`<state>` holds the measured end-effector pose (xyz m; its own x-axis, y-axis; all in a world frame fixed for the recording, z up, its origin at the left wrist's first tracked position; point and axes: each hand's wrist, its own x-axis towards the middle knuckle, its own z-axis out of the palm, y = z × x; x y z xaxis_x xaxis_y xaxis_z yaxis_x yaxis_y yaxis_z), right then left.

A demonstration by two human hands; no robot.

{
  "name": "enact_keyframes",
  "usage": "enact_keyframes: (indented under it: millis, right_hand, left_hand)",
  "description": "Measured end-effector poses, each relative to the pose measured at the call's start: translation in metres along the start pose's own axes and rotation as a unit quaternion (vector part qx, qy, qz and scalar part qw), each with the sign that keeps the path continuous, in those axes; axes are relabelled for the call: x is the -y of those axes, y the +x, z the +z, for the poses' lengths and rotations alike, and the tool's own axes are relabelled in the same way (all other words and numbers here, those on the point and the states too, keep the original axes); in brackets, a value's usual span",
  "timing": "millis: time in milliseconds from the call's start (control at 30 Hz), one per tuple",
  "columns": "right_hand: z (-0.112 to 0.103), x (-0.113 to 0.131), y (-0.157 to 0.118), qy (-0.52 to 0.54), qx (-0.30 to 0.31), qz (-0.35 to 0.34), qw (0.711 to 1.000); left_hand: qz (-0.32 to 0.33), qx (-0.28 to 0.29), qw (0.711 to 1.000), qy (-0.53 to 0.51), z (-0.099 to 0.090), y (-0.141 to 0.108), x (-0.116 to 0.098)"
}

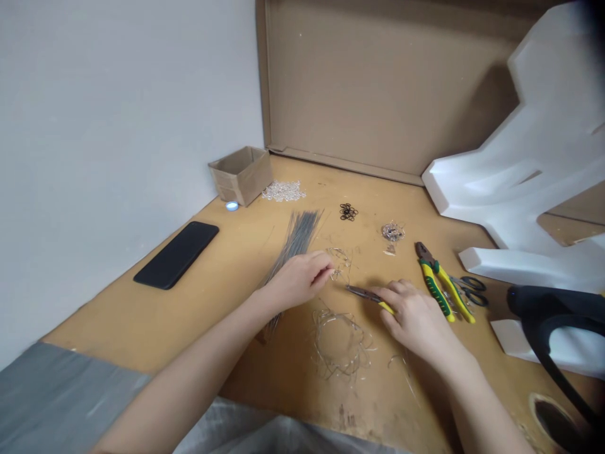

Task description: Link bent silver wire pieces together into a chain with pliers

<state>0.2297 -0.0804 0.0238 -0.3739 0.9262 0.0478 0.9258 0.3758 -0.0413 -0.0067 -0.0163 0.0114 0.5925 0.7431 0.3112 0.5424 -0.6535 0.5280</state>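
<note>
My left hand (309, 275) is closed in a pinch on a thin bent wire piece (337, 273), whose fine loops stick out past the fingertips. My right hand (410, 315) is wrapped round yellow-handled pliers (366, 294), with the dark jaws pointing left at the wire. Whether the jaws grip the wire is too small to tell. A bundle of straight grey wires (299, 236) runs behind and under my left wrist. Just in front of both hands lies a tangled ring of bent wire (338, 343). A loose wire offcut (401, 366) rests below my right hand.
Larger yellow-green pliers (437, 284) and black-handled scissors (472, 290) lie right. Farther back are black rings (348, 212), a small wire coil (392, 232), clear beads (284, 190) and a cardboard box (243, 176). A phone (177, 255) lies left; white foam (510, 164) stands right.
</note>
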Motion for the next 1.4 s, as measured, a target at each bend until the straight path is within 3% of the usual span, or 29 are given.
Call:
enact_keyframes:
  millis: [1067, 1200, 1300, 1400]
  right_hand:
    - [0.000, 0.003, 0.001, -0.034, 0.011, 0.022, 0.999]
    - [0.013, -0.008, 0.003, -0.025, 0.034, 0.042, 0.998]
    - [0.023, -0.016, 0.007, -0.042, 0.036, 0.079, 0.995]
    - [0.027, -0.016, 0.009, -0.045, 0.035, 0.097, 0.994]
  left_hand:
    - [0.030, -0.002, 0.999, 0.021, 0.000, -0.001, -0.003]
    - [-0.039, -0.038, 0.994, -0.097, 0.005, 0.002, 0.007]
    - [-0.104, -0.023, 0.947, -0.303, 0.010, 0.005, 0.015]
    - [-0.102, -0.010, 0.905, -0.413, 0.012, 0.007, 0.018]
